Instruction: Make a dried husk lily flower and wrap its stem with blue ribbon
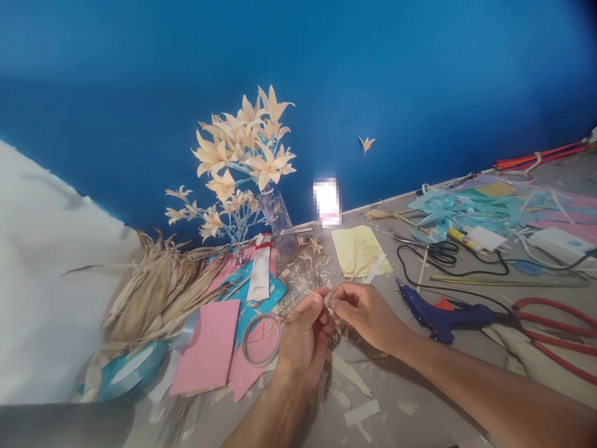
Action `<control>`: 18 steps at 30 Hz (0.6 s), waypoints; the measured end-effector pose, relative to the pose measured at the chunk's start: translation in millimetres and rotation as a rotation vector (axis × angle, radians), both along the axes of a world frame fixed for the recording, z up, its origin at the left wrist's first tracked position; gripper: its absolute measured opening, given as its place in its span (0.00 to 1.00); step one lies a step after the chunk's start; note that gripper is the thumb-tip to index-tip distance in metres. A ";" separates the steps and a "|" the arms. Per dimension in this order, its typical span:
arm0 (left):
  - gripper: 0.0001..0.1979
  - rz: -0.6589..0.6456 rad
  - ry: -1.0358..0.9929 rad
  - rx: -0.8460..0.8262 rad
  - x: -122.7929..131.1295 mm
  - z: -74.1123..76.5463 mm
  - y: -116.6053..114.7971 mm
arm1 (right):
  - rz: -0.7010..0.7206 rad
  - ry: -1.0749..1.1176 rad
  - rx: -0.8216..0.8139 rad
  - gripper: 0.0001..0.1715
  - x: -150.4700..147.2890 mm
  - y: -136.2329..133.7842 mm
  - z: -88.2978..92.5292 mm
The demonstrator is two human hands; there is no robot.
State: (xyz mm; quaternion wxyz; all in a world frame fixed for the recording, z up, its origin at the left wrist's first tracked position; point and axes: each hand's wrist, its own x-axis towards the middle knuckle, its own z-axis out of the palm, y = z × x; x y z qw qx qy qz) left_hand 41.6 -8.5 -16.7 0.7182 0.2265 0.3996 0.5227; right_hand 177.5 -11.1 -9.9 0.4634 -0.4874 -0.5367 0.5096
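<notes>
Over the middle of the grey table, my left hand [305,333] and my right hand [366,314] meet almost fingertip to fingertip. Both are closed in a pinch; whatever lies between the fingers is too small and hidden to name. Dry straw-coloured scraps [303,274] lie scattered around and beneath them. Just left of my left hand, a roll of tape [262,339] rests on pink sheets [205,348]. Beyond my right hand lies a pale yellow sheet [357,246] with bits on it. To the right of that hand is a blue glue gun [443,314].
Cream artificial flowers [247,143] stand at the back, some in a clear plastic bottle [277,218]. Dried husks [149,286] and a blue ribbon roll [130,370] are on the left. Black cord, red-handled scissors [555,311] and light-blue ribbons [457,208] occupy the right. A blue wall [420,74] closes the back.
</notes>
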 end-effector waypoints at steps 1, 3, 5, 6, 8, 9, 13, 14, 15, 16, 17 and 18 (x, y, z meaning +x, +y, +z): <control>0.19 0.004 -0.004 -0.004 -0.3 -0.2 0.8 | -0.001 -0.005 0.005 0.07 0.1 0.0 0.0; 0.19 0.016 -0.010 -0.002 -0.7 -0.1 2.0 | 0.000 -0.015 0.001 0.07 0.1 0.0 0.6; 0.19 0.029 -0.009 0.005 -0.7 0.6 2.7 | -0.001 -0.018 -0.015 0.07 -0.1 0.1 1.8; 0.18 0.032 -0.006 0.009 -0.6 1.1 2.8 | -0.004 -0.020 -0.020 0.08 -0.3 0.1 2.3; 0.18 0.033 -0.004 0.014 -0.1 2.0 3.2 | -0.003 -0.015 -0.027 0.08 -0.7 0.0 2.7; 0.17 0.033 -0.006 0.015 0.2 2.3 3.4 | 0.000 -0.007 -0.030 0.08 -0.9 -0.1 2.7; 0.18 0.040 -0.024 0.000 1.1 2.0 4.9 | 0.018 0.011 -0.051 0.07 -1.0 -0.7 1.5; 0.18 0.043 -0.028 -0.002 1.1 1.6 5.3 | 0.022 0.009 -0.060 0.08 -0.9 -0.7 1.1; 0.18 0.045 -0.031 -0.002 0.9 1.1 5.7 | 0.029 0.010 -0.073 0.08 -0.8 -0.6 0.5; 0.18 0.043 -0.033 -0.002 0.5 0.6 6.0 | 0.038 0.018 -0.086 0.09 -0.7 -0.4 -0.2; 0.18 0.036 -0.033 -0.001 0.0 0.3 6.2 | 0.050 0.035 -0.098 0.10 -0.6 -0.1 -0.9; 0.18 0.021 -0.035 0.000 -0.7 0.1 6.3 | 0.064 0.060 -0.109 0.11 -0.3 0.3 -1.8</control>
